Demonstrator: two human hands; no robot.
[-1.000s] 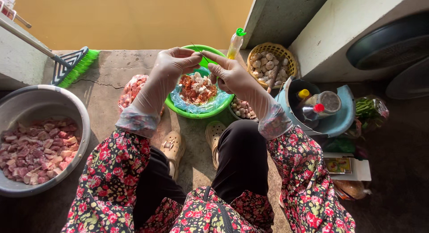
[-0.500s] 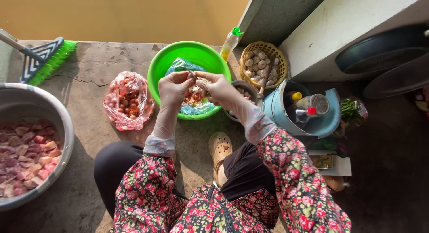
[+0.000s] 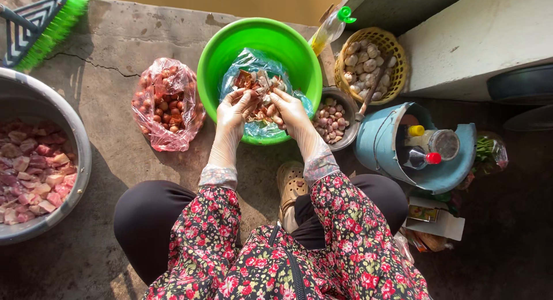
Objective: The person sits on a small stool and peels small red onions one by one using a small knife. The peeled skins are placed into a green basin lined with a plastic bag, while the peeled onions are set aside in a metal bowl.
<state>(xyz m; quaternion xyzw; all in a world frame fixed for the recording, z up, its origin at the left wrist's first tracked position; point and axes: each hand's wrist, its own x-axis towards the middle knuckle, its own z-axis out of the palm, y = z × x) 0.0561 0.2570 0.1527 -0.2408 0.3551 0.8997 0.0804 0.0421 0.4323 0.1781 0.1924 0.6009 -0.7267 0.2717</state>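
Head view: small shallot pinched between both my gloved hands, held over the clear plastic bag of shallots and skins that sits inside the green basin. My left hand has fingers curled shut on the shallot from the left, my right hand closes on it from the right, fingertips of both touching at the piece. Both hands wear thin clear gloves, floral sleeves behind. Green basin rests on the concrete floor right ahead of my knees. Just right of the basin, touching its rim, a small dark bowl of peeled shallots. Beyond that, a yellow woven basket of garlic with a plastic bottle with green cap leaning beside it. Farther right, a blue bucket holding bottles. Left of the basin, apart from it, a clear bag of red shallots. Far left, a big metal bowl of cut raw meat. Top left, a green broom.
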